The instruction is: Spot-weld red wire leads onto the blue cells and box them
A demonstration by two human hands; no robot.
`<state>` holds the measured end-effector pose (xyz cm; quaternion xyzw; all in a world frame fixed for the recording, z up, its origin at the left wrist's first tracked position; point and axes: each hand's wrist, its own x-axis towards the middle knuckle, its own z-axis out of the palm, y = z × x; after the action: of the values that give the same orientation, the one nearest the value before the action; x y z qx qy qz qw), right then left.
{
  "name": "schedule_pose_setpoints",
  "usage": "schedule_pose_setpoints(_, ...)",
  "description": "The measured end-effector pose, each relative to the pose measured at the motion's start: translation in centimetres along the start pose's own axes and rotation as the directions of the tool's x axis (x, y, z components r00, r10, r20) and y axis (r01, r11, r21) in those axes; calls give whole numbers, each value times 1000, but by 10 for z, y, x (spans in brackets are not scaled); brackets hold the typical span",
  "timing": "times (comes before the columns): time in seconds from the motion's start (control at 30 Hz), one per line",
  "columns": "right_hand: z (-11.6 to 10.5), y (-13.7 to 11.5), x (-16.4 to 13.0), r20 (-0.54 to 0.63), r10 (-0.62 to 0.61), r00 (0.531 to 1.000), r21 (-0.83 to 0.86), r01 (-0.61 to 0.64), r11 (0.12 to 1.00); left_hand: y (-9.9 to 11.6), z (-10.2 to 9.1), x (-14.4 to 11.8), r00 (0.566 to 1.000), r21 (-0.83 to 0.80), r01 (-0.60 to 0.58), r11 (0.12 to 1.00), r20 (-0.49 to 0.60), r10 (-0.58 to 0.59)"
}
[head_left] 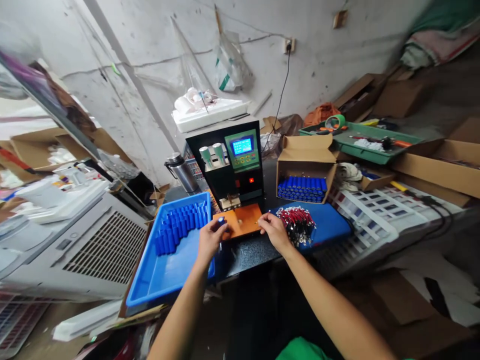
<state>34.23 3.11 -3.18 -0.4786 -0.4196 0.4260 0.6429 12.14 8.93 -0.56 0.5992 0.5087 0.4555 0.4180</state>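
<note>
Head view: left of centre, rows of blue cylinders (183, 220) are being held by a blue tray (165, 275). Mid-frame, one more blue cylinder (221, 220) is being pinched by the left hand (210, 237) at the left end of an orange plate (245, 220). Near the plate's right end, the right hand (274, 231) is being held with fingertips drawn together; whether anything is being gripped cannot be told. Farther right, red and black wires (297, 222) are being supported by a blue surface (330, 220).

Left fingers (222, 230) partly hide the blue cylinder (221, 220).
</note>
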Motion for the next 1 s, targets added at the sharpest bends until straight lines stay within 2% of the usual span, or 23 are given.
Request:
schedule_pose_setpoints(0.1,1,-3,4,-17,6,1000,-1,-6,1000,1,38,-1,998,-74,-21,997,61,25)
schedule_pose_setpoints(0.23,1,-6,11,-24,-20,1000,10,20,1000,-4,57,4,998,-139,-24,990,52,32)
schedule_pose_setpoints(0.37,11,-4,23,-28,-41,999,45,42,998,-10,61,9,997,-168,-45,985,51,54)
schedule_pose_setpoints(0.63,51,14,53,-21,-18,1000,136,20,990,-8,66,8,991,-88,-136,987,-20,135)
schedule_pose_setpoints(0.8,64,19,59,-9,-9,1000,37,10,999,-7,66,5,987,-110,-158,981,-19,157)
schedule_pose_setpoints(1.0,66,19,59,-12,-41,999,-55,40,998,-6,66,5,986,-90,-168,982,-26,166)
